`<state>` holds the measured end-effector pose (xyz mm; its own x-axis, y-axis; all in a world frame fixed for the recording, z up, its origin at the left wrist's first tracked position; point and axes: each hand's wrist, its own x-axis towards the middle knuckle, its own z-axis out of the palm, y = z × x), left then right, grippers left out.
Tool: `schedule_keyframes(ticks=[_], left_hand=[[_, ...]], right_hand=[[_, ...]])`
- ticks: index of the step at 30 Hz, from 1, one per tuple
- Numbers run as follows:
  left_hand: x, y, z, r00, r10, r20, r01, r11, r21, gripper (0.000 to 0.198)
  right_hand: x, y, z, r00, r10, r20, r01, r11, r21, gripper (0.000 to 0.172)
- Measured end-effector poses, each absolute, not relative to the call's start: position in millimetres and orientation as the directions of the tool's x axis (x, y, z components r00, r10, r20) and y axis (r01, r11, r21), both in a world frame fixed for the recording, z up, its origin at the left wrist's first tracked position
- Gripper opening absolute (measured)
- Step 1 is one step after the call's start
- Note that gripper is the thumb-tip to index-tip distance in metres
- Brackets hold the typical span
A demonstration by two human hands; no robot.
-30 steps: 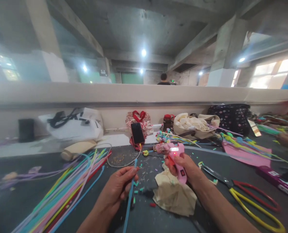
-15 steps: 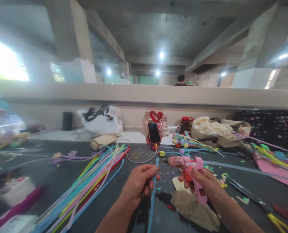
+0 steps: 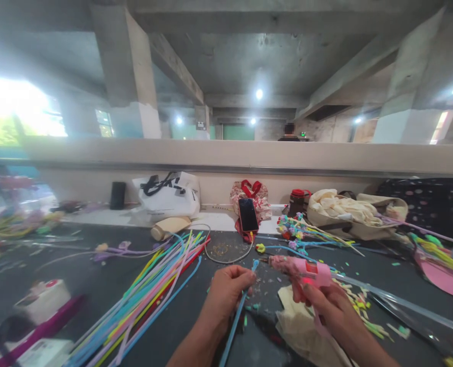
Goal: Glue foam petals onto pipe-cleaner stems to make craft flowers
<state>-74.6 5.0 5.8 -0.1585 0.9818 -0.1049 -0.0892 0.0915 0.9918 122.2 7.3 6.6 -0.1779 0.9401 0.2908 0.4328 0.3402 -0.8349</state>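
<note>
Glue gun [image 3: 323,273] against blue stem [image 3: 237,317], a pinch in one fist and a handle in the other

My left grip [image 3: 227,291] is pinched together, thumb to fingers, on the blue stem just below its upper end. The stem slants down past my wrist toward the lower edge of the view. My right grip [image 3: 332,306] is closed around the handle of the pink glue gun, a red glow showing near my fingers. Its nozzle [image 3: 264,260] points left at the stem's upper end, so near that I cannot tell whether they touch. A clear rod [image 3: 398,299] runs out behind the gun to the right.

Below the gun a beige cloth [image 3: 297,326] lies crumpled on my dark bench [image 3: 184,311]. To my left a bundle of coloured stems [image 3: 150,295] is spread at a slant. Beyond my hands sits a yellow piece [image 3: 260,248], and past it a phone [image 3: 248,215] leans on a red-and-white bag [image 3: 262,196]. Pale cut bits [image 3: 364,306] are scattered right of the gun.
</note>
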Motion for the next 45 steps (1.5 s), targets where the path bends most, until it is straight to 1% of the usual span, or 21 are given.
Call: schedule_keyframes(ticks=[5, 10, 12, 17, 24, 33, 40, 45], left_hand=[[-74, 8, 7, -0.238, 0.971, -0.034, 0.052, 0.047, 0.998, 0.014], [-77, 10, 5, -0.25, 0.968, -0.002, 0.117, 0.032, 0.993, 0.015], [-78, 10, 4, -0.251, 0.968, 0.005, 0.127, 0.028, 0.991, 0.016], [-76, 8, 8, -0.251, 0.968, 0.007, 0.147, 0.031, 0.989, 0.014], [-76, 8, 6, -0.249, 0.968, 0.034, 0.171, 0.01, 0.985, 0.013], [-78, 9, 3, -0.235, 0.971, 0.053, 0.21, -0.002, 0.978, 0.017], [-77, 8, 4, -0.222, 0.974, 0.053, 0.198, -0.008, 0.98, 0.017], [-78, 9, 3, -0.23, 0.971, 0.056, 0.198, -0.01, 0.98, 0.017]], right_hand=[[124, 8, 5, -0.231, 0.916, 0.329, 0.474, 0.401, -0.784, 0.046], [128, 12, 0, -0.254, 0.917, 0.307, 0.531, 0.398, -0.748, 0.046], [127, 12, -1, -0.249, 0.919, 0.304, 0.539, 0.393, -0.745, 0.046], [122, 6, 1, -0.151, 0.936, 0.317, 0.556, 0.346, -0.756, 0.046], [122, 5, 1, -0.124, 0.93, 0.347, 0.52, 0.359, -0.775, 0.043], [120, 6, -2, -0.154, 0.934, 0.321, 0.546, 0.351, -0.76, 0.044], [121, 6, 0, -0.113, 0.944, 0.31, 0.578, 0.316, -0.752, 0.043], [117, 2, 5, -0.158, 0.931, 0.328, 0.526, 0.36, -0.771, 0.041]])
